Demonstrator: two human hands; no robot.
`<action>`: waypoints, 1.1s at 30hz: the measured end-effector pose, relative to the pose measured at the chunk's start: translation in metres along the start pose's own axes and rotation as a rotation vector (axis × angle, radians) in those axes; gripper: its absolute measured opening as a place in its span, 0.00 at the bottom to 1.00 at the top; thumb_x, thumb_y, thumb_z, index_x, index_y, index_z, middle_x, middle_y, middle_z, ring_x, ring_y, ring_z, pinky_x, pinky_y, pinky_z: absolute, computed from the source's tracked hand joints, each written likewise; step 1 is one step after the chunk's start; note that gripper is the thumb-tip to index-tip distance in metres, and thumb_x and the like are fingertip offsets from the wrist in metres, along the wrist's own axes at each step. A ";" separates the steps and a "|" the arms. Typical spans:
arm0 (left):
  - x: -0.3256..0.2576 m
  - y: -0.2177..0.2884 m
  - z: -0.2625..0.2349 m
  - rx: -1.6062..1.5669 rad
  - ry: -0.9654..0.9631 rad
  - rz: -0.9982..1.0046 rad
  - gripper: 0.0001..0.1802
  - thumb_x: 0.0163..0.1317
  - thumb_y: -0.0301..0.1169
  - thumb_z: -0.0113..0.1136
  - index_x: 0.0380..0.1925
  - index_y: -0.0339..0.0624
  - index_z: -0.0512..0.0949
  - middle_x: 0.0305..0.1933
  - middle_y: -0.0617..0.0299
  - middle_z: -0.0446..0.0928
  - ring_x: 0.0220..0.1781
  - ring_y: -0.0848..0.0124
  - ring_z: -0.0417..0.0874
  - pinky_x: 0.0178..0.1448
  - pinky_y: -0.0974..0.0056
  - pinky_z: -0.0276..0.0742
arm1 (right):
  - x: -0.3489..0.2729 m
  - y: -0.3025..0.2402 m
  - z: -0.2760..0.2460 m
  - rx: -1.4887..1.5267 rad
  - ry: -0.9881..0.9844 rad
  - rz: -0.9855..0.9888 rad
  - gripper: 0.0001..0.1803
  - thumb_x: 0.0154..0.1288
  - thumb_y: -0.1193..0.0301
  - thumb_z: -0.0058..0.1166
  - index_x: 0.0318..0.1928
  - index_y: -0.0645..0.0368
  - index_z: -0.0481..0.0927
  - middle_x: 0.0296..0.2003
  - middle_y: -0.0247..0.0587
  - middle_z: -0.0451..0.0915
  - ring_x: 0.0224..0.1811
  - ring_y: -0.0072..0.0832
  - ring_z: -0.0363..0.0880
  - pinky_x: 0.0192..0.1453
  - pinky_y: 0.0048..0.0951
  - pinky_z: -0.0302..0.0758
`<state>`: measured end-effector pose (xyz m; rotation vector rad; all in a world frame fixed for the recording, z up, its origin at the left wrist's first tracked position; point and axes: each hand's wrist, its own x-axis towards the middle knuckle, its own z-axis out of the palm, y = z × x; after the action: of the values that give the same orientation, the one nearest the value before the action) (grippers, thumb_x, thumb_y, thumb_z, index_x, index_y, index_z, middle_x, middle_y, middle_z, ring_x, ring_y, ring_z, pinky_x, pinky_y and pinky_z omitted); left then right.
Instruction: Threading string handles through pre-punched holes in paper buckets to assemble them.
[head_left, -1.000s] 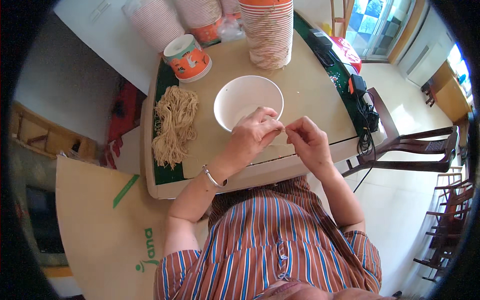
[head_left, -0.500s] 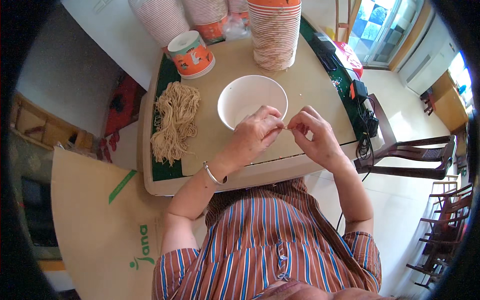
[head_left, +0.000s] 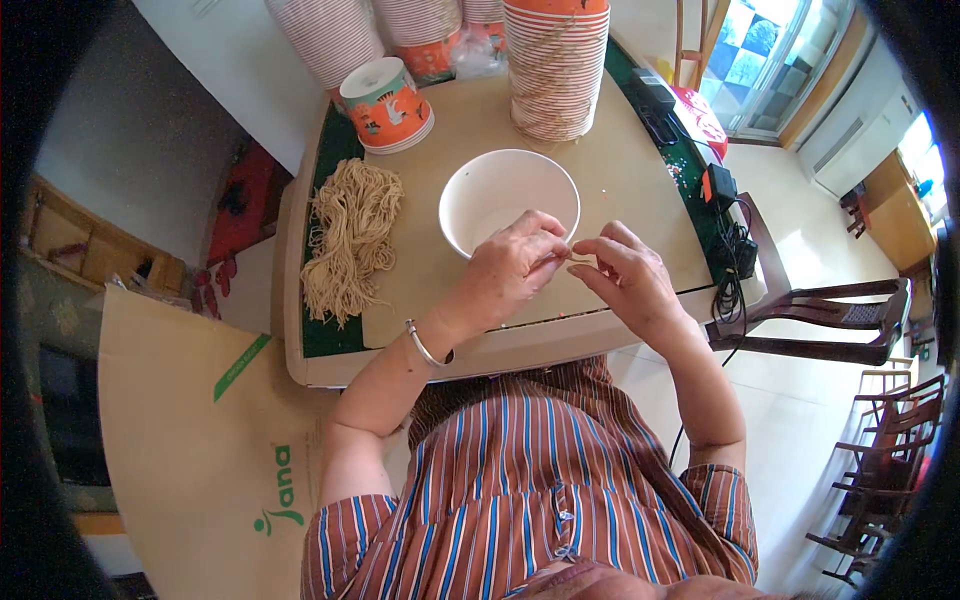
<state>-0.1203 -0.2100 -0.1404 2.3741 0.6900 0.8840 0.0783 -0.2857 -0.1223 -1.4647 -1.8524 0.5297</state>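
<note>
At the far left, one brown cardboard panel [head_left: 190, 420] is seen beside the table [head_left: 635, 215]. On the table's left side, one bundle of beige string [head_left: 350, 240] is laid loosely. Behind it, three tall stacks of paper cups [head_left: 330, 45] are partly cut off by the upper edge, with one short orange-and-green stack [head_left: 390, 112] set before them. One bangle [head_left: 428, 345] is worn on the left wrist. One white bowl [head_left: 510, 185] is partly hidden by the left hand [head_left: 515, 265], whose thumb and fingertips are pressed together on one thin strand [head_left: 571, 258], held just beside the bowl's near right rim. Beyond the bowl, one more tall stack [head_left: 558, 80] is placed. The right hand's [head_left: 632, 280] thumb and forefinger are slightly parted at the strand; whether it is gripped there cannot be told. Farther right, one dark chair [head_left: 840, 315] is seen.
</note>
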 end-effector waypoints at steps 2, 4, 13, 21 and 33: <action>0.000 0.000 0.001 -0.016 0.004 -0.012 0.07 0.63 0.23 0.64 0.42 0.36 0.83 0.52 0.55 0.79 0.52 0.58 0.84 0.54 0.59 0.82 | 0.000 0.007 0.005 -0.042 0.020 -0.034 0.09 0.68 0.69 0.62 0.43 0.60 0.83 0.37 0.48 0.76 0.36 0.48 0.81 0.42 0.43 0.78; -0.001 0.001 0.002 -0.028 0.012 -0.029 0.07 0.63 0.22 0.64 0.42 0.36 0.83 0.51 0.54 0.79 0.51 0.58 0.84 0.54 0.59 0.82 | 0.001 0.010 0.007 -0.082 0.036 -0.074 0.08 0.68 0.69 0.62 0.42 0.60 0.82 0.36 0.48 0.75 0.36 0.48 0.80 0.41 0.42 0.77; 0.002 0.002 -0.001 0.015 0.004 0.012 0.08 0.62 0.22 0.64 0.42 0.38 0.80 0.50 0.54 0.79 0.50 0.56 0.84 0.53 0.57 0.81 | 0.001 0.004 0.002 0.002 0.076 -0.150 0.02 0.64 0.78 0.61 0.36 0.63 0.81 0.30 0.44 0.74 0.30 0.39 0.77 0.35 0.35 0.74; 0.005 0.000 0.000 0.062 -0.003 0.059 0.08 0.59 0.22 0.63 0.39 0.39 0.79 0.45 0.55 0.80 0.47 0.52 0.83 0.52 0.53 0.79 | 0.005 0.002 0.001 -0.015 0.056 -0.175 0.03 0.61 0.79 0.57 0.36 0.64 0.79 0.34 0.48 0.74 0.36 0.47 0.79 0.42 0.42 0.77; 0.000 0.000 0.001 -0.106 -0.002 -0.037 0.09 0.62 0.28 0.64 0.42 0.41 0.82 0.47 0.55 0.79 0.48 0.53 0.83 0.53 0.52 0.78 | 0.008 0.000 0.000 0.056 0.103 -0.210 0.03 0.61 0.82 0.59 0.36 0.65 0.79 0.30 0.41 0.71 0.29 0.31 0.73 0.33 0.30 0.73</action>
<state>-0.1197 -0.2101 -0.1416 2.2617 0.6674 0.8801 0.0772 -0.2779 -0.1195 -1.2201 -1.8667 0.3931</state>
